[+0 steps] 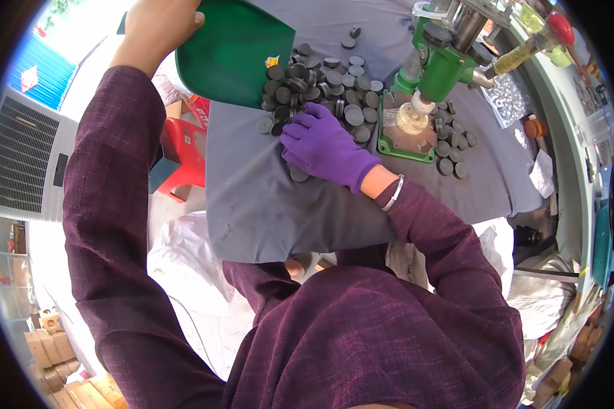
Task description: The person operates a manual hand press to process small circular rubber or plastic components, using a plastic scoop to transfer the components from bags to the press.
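Observation:
My bare left hand (161,33) is closed on the rim of a green plastic dustpan-like scoop (232,58) at the upper left of the table. The scoop is tilted, its lower edge against a heap of black round caps (326,80). In a purple glove, my right hand (329,148) lies over the near side of the heap, fingers stretched out and touching the caps. One cap (298,172) shows just below the glove. The caps beneath my right palm are hidden.
A green hand press (443,76) with a red-knobbed lever (559,28) stands right of the heap. More caps (451,146) lie beside its base. A bag of small shiny parts (503,99) is farther right. Left of the grey-clothed table (252,204) stands a red stool (185,153).

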The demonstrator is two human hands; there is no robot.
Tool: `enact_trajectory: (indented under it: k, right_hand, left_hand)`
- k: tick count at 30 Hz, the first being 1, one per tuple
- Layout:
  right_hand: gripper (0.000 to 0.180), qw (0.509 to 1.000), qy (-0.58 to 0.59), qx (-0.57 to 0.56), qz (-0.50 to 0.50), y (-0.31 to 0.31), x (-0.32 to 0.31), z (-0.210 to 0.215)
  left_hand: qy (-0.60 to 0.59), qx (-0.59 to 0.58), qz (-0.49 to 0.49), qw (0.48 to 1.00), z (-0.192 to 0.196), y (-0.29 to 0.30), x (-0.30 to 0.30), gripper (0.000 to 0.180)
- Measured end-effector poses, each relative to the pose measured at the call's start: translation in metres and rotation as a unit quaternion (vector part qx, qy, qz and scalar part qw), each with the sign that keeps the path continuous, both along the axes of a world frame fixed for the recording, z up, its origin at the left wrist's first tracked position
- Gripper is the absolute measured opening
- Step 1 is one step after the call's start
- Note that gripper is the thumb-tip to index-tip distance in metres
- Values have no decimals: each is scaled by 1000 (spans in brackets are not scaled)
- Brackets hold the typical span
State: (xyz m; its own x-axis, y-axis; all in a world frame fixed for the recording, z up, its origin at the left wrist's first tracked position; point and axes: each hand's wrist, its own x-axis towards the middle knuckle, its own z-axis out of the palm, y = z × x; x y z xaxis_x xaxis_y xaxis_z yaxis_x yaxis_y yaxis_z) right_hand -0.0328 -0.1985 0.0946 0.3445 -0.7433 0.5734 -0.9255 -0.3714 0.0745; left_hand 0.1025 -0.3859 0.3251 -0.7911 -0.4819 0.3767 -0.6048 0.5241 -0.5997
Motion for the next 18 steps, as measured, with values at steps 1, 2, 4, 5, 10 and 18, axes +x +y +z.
enact_trajectory:
  k: [1, 2, 4, 5, 10, 18]
  right_hand:
    - [26, 1000, -8, -3, 6, 0, 2, 0]
    - [26, 1000, -5, -4, 1, 0, 1, 0]
    - [23, 999, -40, 15, 14, 1, 0, 1]
    - [23, 999, -35, 12, 9, 3, 0, 5]
    - [16, 962, -242, -122, -16, -11, -3, 32]
    - [20, 933, -318, -164, -26, -23, -6, 36]
  left_hand:
    - [0, -1, -1, 1000, -2, -6, 5, 22]
    - [16, -8, -20, 1000, -3, -8, 6, 22]
    - [36, -17, -45, 998, -3, -9, 11, 22]
    - [46, -10, -36, 998, -3, -7, 15, 22]
    - [74, -38, -61, 995, -10, 8, 26, 19]
    - [147, -87, -65, 983, -20, 29, 34, 22]
